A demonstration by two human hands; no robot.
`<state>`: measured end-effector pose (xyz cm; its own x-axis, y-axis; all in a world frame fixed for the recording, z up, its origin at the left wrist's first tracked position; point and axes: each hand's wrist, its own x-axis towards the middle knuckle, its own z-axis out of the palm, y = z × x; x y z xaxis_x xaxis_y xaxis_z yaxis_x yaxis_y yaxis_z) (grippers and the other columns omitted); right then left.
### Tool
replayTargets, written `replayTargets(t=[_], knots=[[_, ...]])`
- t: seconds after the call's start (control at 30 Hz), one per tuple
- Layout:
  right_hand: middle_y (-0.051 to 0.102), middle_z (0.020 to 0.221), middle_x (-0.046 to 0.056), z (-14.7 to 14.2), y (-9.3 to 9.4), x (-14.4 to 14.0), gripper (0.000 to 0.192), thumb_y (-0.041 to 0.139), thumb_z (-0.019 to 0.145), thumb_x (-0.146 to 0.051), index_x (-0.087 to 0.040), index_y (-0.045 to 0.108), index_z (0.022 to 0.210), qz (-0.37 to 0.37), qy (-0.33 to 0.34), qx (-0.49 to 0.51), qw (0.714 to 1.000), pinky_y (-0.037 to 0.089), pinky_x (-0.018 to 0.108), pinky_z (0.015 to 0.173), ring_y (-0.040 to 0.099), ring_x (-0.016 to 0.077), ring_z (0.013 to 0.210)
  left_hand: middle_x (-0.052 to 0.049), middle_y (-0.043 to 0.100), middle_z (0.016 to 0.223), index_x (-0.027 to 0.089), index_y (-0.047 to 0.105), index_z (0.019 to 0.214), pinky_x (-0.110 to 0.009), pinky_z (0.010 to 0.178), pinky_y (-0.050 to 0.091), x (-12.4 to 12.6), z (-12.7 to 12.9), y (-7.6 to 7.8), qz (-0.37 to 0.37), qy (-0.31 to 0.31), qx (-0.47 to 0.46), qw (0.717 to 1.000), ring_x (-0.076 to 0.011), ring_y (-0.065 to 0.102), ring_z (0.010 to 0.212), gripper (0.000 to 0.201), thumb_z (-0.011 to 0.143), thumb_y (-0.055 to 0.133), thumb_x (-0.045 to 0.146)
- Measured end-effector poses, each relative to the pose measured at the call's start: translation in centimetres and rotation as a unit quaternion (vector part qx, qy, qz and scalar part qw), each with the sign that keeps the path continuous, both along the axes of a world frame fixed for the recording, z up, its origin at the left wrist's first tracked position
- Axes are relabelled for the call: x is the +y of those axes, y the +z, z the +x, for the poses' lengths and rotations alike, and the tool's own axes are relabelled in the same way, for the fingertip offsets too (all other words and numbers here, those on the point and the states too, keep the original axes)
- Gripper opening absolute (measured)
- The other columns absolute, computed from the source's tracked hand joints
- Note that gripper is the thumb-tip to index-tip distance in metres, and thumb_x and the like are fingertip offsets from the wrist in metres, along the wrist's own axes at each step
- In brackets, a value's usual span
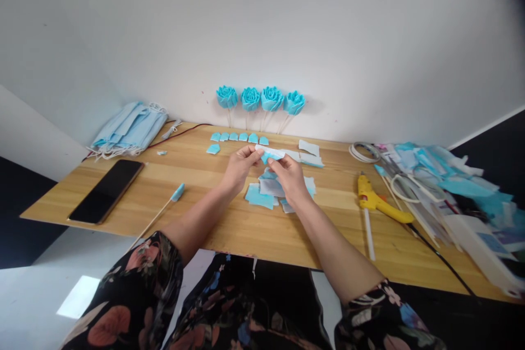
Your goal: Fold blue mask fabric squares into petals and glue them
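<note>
My left hand (240,167) and my right hand (289,175) meet above the middle of the wooden table (229,229). Together they pinch a small strip of blue and white mask fabric (268,153) between the fingertips. Right under my hands lies a loose pile of cut blue fabric pieces (262,192). Beyond them a row of several small blue petal pieces (240,136) lies near the wall. Several finished blue fabric roses (260,98) on sticks lean against the wall behind.
A black phone (107,190) lies at the left, a stack of blue face masks (129,128) behind it. A stick with a blue tip (162,210) lies left of my arm. A yellow glue gun (375,199) and a heap of mask scraps (443,186) fill the right.
</note>
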<state>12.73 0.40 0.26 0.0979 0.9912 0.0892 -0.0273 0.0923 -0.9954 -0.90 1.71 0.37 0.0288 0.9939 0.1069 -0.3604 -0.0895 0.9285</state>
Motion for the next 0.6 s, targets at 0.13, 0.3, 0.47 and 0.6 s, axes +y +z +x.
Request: replayTargets(t=[0.13,0.3,0.47,0.6], knots=[[0.064,0.074,-0.001,-0.04,0.06,-0.01,0.027,0.072,0.068,-0.041,-0.019,0.07,0.083,0.006,0.002,0.005,1.0,0.044,0.03,0.07,0.054,0.0142,0.071,0.003,0.055,0.063,0.015,0.062,0.072,-0.024,0.067,0.04,0.02,0.14,-0.11,-0.008,-0.017,-0.019,1.0,-0.008,0.048,0.062,0.034,0.071,0.078,0.045],[0.063,0.073,-0.001,0.0,0.04,0.1,0.026,0.072,0.067,-0.041,-0.019,0.069,0.08,0.005,-0.011,0.02,1.0,0.044,0.03,0.069,0.053,0.0142,0.071,0.003,0.058,0.07,0.015,0.068,0.095,-0.024,0.063,0.04,0.04,0.31,-0.09,-0.028,-0.047,-0.031,0.998,-0.0079,0.049,0.062,0.046,0.066,0.082,0.048],[0.062,0.072,-0.001,0.08,0.0,0.12,0.026,0.073,0.068,-0.042,-0.02,0.067,0.078,0.011,-0.016,0.028,0.999,0.045,0.03,0.069,0.053,0.0141,0.071,0.003,0.056,0.064,0.014,0.062,0.071,-0.023,0.061,0.04,-0.19,0.33,-0.09,-0.034,-0.062,0.006,0.997,-0.0073,0.048,0.06,0.04,0.063,0.084,0.046],[0.062,0.075,-0.001,0.03,0.1,0.02,0.026,0.073,0.071,-0.043,-0.02,0.066,0.081,0.018,0.004,0.033,0.999,0.046,0.028,0.069,0.053,0.0136,0.073,0.003,0.054,0.06,0.015,0.058,0.068,-0.024,0.061,0.041,-0.26,0.23,-0.02,-0.033,-0.052,0.011,0.998,-0.0076,0.048,0.058,0.039,0.064,0.083,0.045]])
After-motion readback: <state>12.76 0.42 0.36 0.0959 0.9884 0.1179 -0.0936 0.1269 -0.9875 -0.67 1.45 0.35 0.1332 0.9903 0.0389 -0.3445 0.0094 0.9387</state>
